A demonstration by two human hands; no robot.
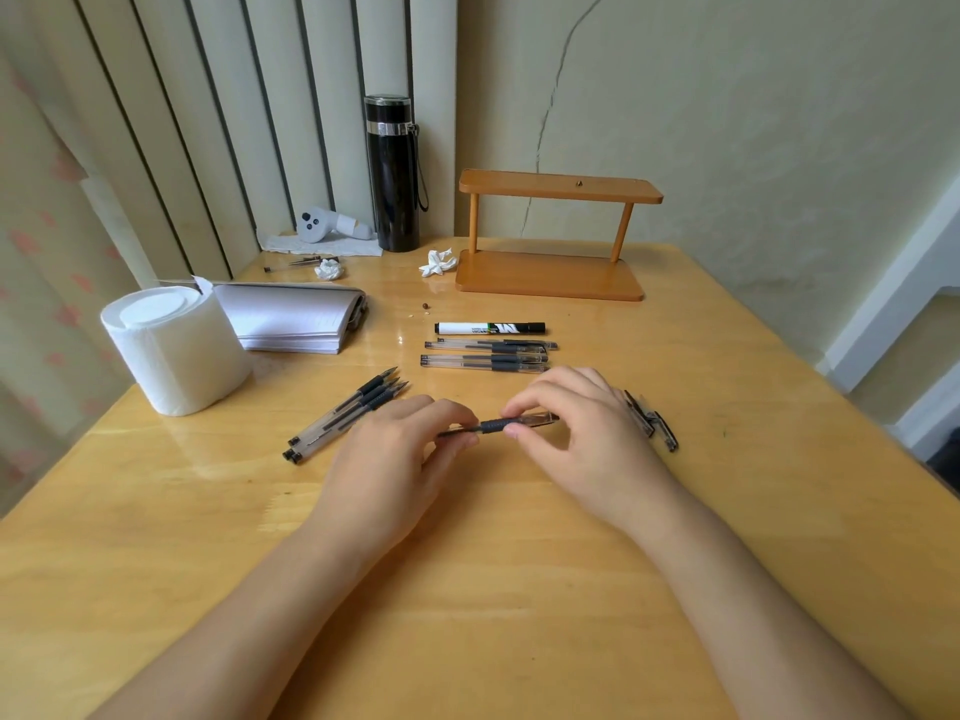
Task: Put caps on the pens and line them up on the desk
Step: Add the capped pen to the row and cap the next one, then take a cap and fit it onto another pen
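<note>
Both hands meet over the centre of the wooden desk point(519, 589), sharing one gel pen point(493, 425). Left hand point(395, 459): thumb and fingertips pinched on the pen's barrel end; right hand point(587, 433): thumb and forefinger closed on the clear cap point(540, 419), which sits over the pen's tip end, w/ the dark grip section showing between the two hands; whether the cap is fully seated cannot be told. Just left of the left hand: uncapped pens point(345, 415), approx. three, lying bunched and slanted, tips pointing away from the person. Just beyond the right hand: capped pens point(485, 356) lying crosswise, parallel, close together; beyond these, parallel again, a marker point(491, 328) w/ white-and-black body. Right of the right hand, partly hidden behind it: loose caps point(652, 420), clear w/ dark clips; exact no. cannot be told. Far left of the left hand: toilet roll point(174, 348) upright; behind it a notebook point(296, 317) lying flat. Well beyond both hands, by the wall: wooden shelf point(553, 236), black flask point(393, 174), white controller point(330, 226) and crumpled tissues point(438, 262).
</note>
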